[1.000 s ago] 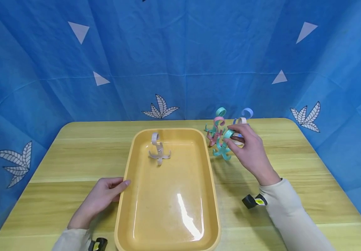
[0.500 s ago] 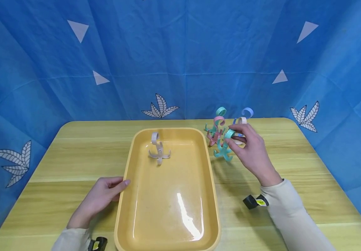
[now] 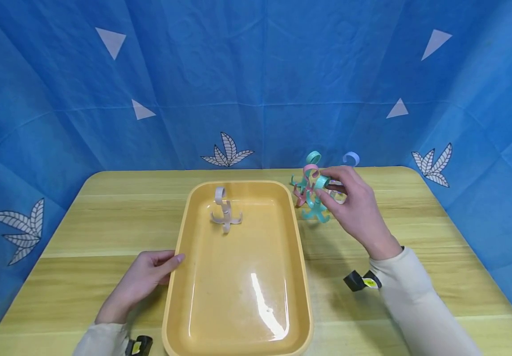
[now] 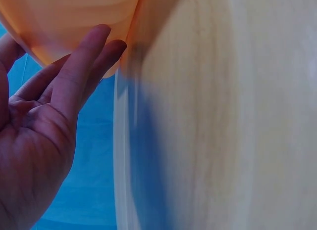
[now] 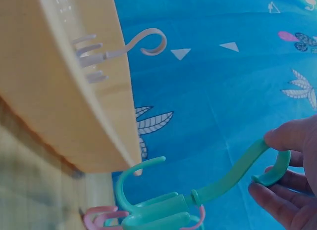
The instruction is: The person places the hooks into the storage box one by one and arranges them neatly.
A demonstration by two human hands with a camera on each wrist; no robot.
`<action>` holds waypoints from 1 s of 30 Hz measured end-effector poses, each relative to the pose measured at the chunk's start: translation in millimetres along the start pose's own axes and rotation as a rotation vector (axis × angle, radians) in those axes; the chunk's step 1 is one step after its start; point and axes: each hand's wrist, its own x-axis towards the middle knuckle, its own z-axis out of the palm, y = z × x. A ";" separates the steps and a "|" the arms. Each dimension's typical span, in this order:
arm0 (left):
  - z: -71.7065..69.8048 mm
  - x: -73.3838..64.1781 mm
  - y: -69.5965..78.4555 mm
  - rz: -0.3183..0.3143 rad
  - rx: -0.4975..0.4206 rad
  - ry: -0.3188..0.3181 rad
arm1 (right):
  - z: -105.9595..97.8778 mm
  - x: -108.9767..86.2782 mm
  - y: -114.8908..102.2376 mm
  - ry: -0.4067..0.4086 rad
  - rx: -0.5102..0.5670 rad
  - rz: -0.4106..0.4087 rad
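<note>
My right hand point(image 3: 358, 212) pinches the curled top of a mint-green multi-prong hanging hook point(image 3: 314, 211), its prongs pointing down close over the table, right of the tray. The right wrist view shows thumb and fingers around the loop of this green hook point(image 5: 223, 185). My left hand point(image 3: 137, 279) holds the left rim of a yellow tray point(image 3: 238, 277), thumb over the edge. In the left wrist view its fingers point(image 4: 79, 74) lie against the tray's outer wall. A pale whitish hook point(image 3: 226, 213) stands upright inside the tray near its far end.
Behind the held hook stand a pink hook point(image 3: 311, 169), another green hook point(image 3: 313, 157) and a blue hook point(image 3: 351, 158). A whitish hook there is mostly hidden by my right hand. A blue curtain point(image 3: 256, 74) hangs behind the wooden table point(image 3: 122, 212).
My right hand has moved slightly away from me and to the left with the green hook, now covering more of the whitish hook behind. The left hand and tray stay put.
</note>
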 end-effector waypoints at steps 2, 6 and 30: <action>0.4 -0.3 0.1 -0.002 0.001 0.003 | -1.2 3.0 -2.4 -0.001 -0.022 -0.014; 1.3 -1.4 1.0 -0.013 0.015 0.015 | -2.2 9.8 -8.3 -0.006 -0.021 -0.046; -3.1 0.0 4.3 0.015 0.087 -0.018 | 37.4 44.6 -32.4 -0.172 0.156 -0.061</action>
